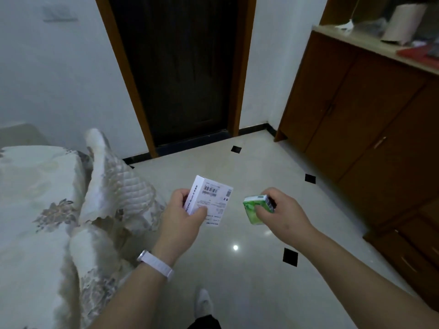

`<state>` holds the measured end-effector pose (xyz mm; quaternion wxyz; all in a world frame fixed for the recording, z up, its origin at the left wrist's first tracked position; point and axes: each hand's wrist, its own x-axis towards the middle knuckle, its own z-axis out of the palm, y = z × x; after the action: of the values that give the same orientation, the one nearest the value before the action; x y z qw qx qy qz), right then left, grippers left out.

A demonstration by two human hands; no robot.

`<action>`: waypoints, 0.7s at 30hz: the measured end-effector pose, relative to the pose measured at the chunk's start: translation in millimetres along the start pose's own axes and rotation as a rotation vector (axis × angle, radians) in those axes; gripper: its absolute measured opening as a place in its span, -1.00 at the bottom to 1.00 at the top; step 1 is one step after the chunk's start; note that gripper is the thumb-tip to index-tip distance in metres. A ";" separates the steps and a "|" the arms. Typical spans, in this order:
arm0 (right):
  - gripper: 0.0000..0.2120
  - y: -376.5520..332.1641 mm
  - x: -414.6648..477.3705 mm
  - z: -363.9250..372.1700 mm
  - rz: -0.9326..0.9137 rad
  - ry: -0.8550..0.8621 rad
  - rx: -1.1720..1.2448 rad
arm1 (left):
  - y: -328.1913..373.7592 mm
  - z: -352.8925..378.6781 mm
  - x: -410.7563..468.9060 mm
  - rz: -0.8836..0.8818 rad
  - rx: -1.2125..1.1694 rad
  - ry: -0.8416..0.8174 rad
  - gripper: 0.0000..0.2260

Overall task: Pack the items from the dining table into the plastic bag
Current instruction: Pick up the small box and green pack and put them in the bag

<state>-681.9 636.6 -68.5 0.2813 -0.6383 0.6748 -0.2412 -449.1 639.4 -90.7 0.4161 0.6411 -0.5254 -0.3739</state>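
Note:
My left hand [183,218] grips a small white box [210,198] with a barcode label, held upright over the tiled floor. My right hand [280,210] grips a small green and white packet [254,207] a short way to the right of the box. Both items hang in the air at about the same height. The dining table [31,198], covered with a floral cloth, fills the left side. No plastic bag is in view.
A chair with a quilted cover [114,176] stands by the table's corner. A dark door [180,67] is straight ahead. A brown wooden cabinet [370,124] with clutter on top runs along the right. Glossy tiled floor [237,269] lies between; my shoe [204,302] shows below.

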 end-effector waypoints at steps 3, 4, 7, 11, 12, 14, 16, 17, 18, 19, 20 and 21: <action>-0.92 -22.1 53.6 8.9 0.010 -0.022 -0.024 | -5.0 -8.7 52.4 -0.015 -0.031 0.001 -0.73; -0.92 -28.8 69.0 11.0 0.009 -0.021 -0.027 | -4.9 -11.8 68.1 -0.017 -0.040 0.002 -0.73; -0.93 -44.7 111.1 14.9 -0.004 -0.007 -0.027 | -0.5 -17.7 112.9 -0.005 -0.058 0.017 -0.74; -0.94 -48.9 154.6 15.8 0.015 0.007 0.041 | 11.9 -16.4 156.7 -0.001 -0.110 0.027 -0.76; -0.94 -47.9 165.5 16.0 0.024 0.008 0.061 | 14.1 -14.4 166.9 -0.004 -0.120 0.026 -0.76; -0.94 -43.1 189.4 17.3 0.039 0.015 0.103 | 16.3 -7.6 188.1 -0.012 -0.126 0.032 -0.75; -0.94 -35.5 215.3 19.4 0.056 0.014 0.145 | 18.2 1.3 210.3 -0.033 -0.121 0.040 -0.75; -0.94 -31.0 228.9 20.8 0.061 0.008 0.159 | 19.0 6.6 221.9 -0.049 -0.123 0.042 -0.75; -0.94 -26.1 243.6 21.9 0.063 0.001 0.170 | 19.6 12.2 234.0 -0.061 -0.131 0.042 -0.75; -0.94 -21.4 259.4 22.5 0.061 -0.008 0.176 | 19.9 18.3 246.9 -0.072 -0.140 0.044 -0.76; -0.93 -16.9 276.1 22.8 0.058 -0.017 0.181 | 21.3 24.5 259.8 -0.080 -0.136 0.054 -0.76; -0.93 -12.8 293.7 22.5 0.055 -0.026 0.189 | 22.9 31.1 273.9 -0.083 -0.119 0.069 -0.75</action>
<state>-665.1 343.6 -97.1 0.3555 -0.5930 0.6626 -0.2879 -439.8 362.9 -92.6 0.4554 0.6490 -0.4607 -0.3990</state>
